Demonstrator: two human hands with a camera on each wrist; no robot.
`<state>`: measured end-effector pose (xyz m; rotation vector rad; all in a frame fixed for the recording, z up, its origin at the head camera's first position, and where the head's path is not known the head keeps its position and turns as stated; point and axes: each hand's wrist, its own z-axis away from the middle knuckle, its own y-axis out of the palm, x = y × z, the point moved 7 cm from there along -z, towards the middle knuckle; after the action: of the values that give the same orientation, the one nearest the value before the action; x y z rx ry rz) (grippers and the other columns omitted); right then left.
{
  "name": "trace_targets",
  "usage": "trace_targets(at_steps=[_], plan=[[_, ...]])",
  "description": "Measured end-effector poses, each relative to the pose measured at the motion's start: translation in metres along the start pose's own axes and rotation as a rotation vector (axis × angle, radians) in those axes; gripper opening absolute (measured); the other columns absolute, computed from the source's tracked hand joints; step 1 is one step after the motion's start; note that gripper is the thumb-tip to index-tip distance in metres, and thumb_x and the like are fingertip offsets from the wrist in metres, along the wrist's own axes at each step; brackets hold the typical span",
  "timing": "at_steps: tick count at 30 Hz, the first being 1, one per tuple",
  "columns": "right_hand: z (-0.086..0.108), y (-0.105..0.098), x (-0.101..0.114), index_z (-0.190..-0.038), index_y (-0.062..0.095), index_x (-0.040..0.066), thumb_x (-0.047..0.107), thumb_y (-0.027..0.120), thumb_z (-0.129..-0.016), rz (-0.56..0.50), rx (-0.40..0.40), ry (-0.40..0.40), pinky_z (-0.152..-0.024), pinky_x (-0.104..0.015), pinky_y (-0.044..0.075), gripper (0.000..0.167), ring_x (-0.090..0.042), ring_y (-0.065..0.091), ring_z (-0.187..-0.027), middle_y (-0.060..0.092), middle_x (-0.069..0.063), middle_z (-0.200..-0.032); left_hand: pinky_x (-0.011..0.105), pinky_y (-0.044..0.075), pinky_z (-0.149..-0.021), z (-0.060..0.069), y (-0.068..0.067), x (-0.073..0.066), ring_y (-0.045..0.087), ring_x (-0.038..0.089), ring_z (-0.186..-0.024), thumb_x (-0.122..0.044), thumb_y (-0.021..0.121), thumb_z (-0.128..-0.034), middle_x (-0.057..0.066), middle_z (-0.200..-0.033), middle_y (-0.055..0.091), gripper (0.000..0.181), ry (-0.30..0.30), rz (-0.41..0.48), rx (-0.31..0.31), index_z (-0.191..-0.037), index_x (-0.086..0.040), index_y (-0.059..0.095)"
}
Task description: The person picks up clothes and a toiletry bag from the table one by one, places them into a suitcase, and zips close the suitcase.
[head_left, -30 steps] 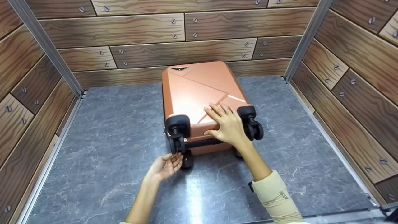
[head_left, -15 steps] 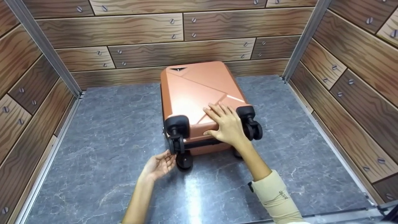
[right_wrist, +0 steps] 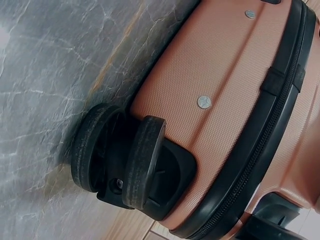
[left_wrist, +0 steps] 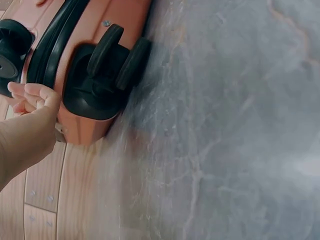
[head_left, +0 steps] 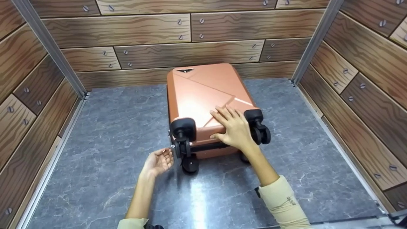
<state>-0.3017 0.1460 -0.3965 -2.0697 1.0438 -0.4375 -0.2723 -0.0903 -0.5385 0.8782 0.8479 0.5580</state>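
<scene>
An orange hard-shell suitcase (head_left: 206, 92) lies flat, its wheeled end toward me. My right hand (head_left: 235, 130) rests on its upper shell near that end, fingers spread. At the near left corner my left hand (head_left: 157, 163) pinches a small silver zipper pull (head_left: 172, 146) beside a black wheel (head_left: 182, 148). In the left wrist view the fingers (left_wrist: 37, 92) meet the black zipper band (left_wrist: 47, 62) between two wheel mounts; the pull is hidden there. The right wrist view shows the zipper (right_wrist: 250, 165) running closed along the wheeled end.
Grey marbled flooring (head_left: 111, 152) surrounds the suitcase. Wood-patterned walls (head_left: 152, 30) stand at the back and both sides, with metal posts (head_left: 51, 47) in the corners. Another wheel pair (head_left: 260, 133) juts out at the suitcase's near right corner.
My left hand has moved left and slightly away from me, from beneath the left wheel to the suitcase's left corner. The right hand stays in place on the shell.
</scene>
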Motion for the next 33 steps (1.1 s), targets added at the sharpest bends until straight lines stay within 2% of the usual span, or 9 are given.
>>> trace_targets(at_steps=[9,15,25,33], plan=[[0.002,-0.001,-0.001,-0.131,0.053,0.021,0.057,0.072,-0.065,-0.01,-0.011,-0.002,-0.099,-0.05,0.028,0.078,-0.033,0.043,-0.12,0.048,-0.001,-0.134,0.024,0.043,-0.063,-0.013,-0.004,-0.009,0.053,0.011,-0.059,-0.014,0.02,-0.0985,0.003,-0.067,0.058,0.044,0.022,0.007,-0.047,-0.07,-0.006,0.053],[0.0,-0.001,-0.002,-0.131,0.053,0.021,0.057,0.073,-0.064,-0.016,-0.013,-0.002,-0.1,-0.049,0.027,0.079,-0.033,0.042,-0.121,0.047,0.0,-0.134,0.023,0.043,-0.062,-0.022,-0.005,-0.016,0.051,0.01,-0.058,-0.013,0.023,-0.0976,0.003,-0.066,0.057,0.042,0.032,0.013,-0.039,-0.069,-0.006,0.052],[0.0,0.0,-0.004,-0.131,0.053,0.023,0.06,0.071,-0.064,-0.005,-0.006,0.026,-0.1,-0.049,0.027,0.079,-0.032,0.042,-0.121,0.048,0.001,-0.134,0.024,0.043,-0.062,-0.039,-0.003,-0.024,0.051,0.01,-0.056,-0.015,0.022,-0.0977,0.002,-0.062,0.055,0.044,0.003,0.044,-0.041,-0.069,-0.003,0.053],[0.0,0.002,-0.002,-0.131,0.053,0.022,0.056,0.074,-0.063,-0.008,-0.002,0.028,-0.101,-0.048,0.026,0.079,-0.032,0.041,-0.122,0.048,0.001,-0.134,0.023,0.043,-0.064,-0.041,-0.003,-0.027,0.052,0.01,-0.058,-0.015,0.026,-0.096,0.002,-0.065,0.056,0.039,0.01,0.063,-0.008,-0.072,-0.003,0.054]])
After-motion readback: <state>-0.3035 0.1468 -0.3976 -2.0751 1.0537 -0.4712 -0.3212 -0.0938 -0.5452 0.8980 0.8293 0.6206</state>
